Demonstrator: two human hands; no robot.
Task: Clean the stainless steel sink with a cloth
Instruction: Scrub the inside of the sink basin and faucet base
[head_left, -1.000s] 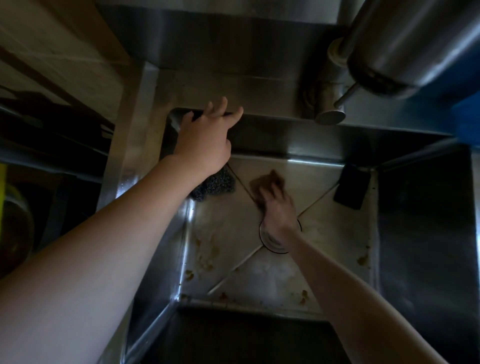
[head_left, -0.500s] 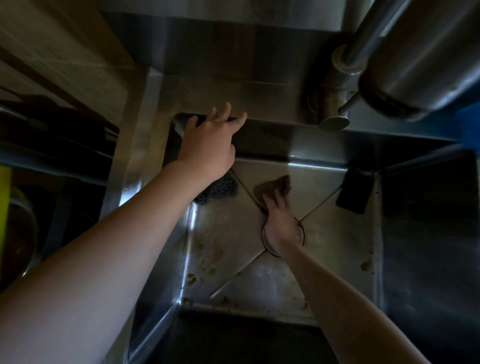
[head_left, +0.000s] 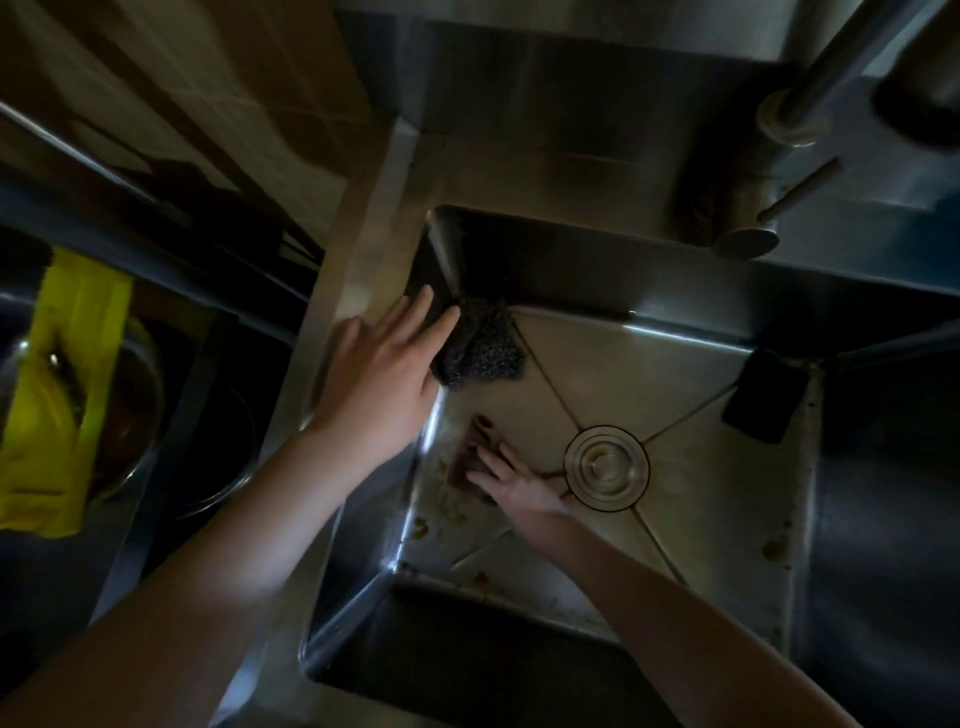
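The right hand (head_left: 511, 480) is laid flat on the brown cloth (head_left: 467, 460), fingers straight and close together and pressed down on the sink floor in the middle of the frame, just left of the round drain (head_left: 607, 470). Most of the cloth is hidden under the palm and fingers, and only a dark edge is seen beyond the fingertips. The left hand (head_left: 382, 374) is held with its fingers straight and slightly spread over the left rim of the sink (head_left: 363, 234). It is blurred, so contact with the rim cannot be confirmed. A dark wire scourer (head_left: 485, 348) is lodged in the basin's upper left corner, just beyond the fingertips, and a black sponge (head_left: 766, 395) lies at the basin's right edge. Brown stains (head_left: 421, 527) are scattered over the lower part of the floor. The sink walls are lost in shadow. The faucet (head_left: 745, 241) is cut off at the upper right. At the far left a bowl (head_left: 135, 426) is partly covered by a yellow sheet (head_left: 62, 389), and its contents cannot be made out. Half a second earlier the cloth was pressed above the drain and the left hand was placed on the back rim.
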